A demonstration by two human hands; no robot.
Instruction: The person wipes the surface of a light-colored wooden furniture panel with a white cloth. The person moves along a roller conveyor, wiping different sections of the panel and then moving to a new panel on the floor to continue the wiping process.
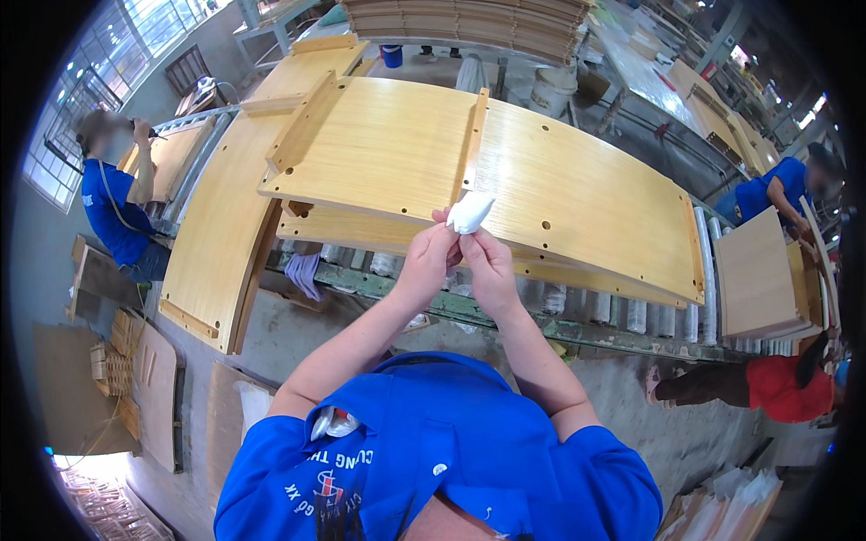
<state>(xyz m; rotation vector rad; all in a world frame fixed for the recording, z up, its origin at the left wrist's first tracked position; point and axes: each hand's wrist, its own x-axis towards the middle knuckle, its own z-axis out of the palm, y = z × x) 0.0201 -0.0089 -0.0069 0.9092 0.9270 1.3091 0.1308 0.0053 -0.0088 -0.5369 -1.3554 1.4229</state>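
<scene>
My left hand (428,260) and my right hand (488,270) meet in front of my chest, fingers pinched together. Between them they grip the lower end of a small white bundle (470,212), cloth or plastic, I cannot tell which. It stands up above my fingertips, just over the near edge of a long yellow wooden panel (595,185). That panel has drilled holes and a wooden strip (475,135) across it near its middle. The undersides of my fingers are hidden.
Below the panel runs a roller conveyor (636,316) with a green frame (541,326). Another yellow panel (212,243) lies to the left. Purple cloth (304,274) hangs from the conveyor. People in blue shirts stand far left (117,198) and right (771,189); someone in red (787,386) is lower right.
</scene>
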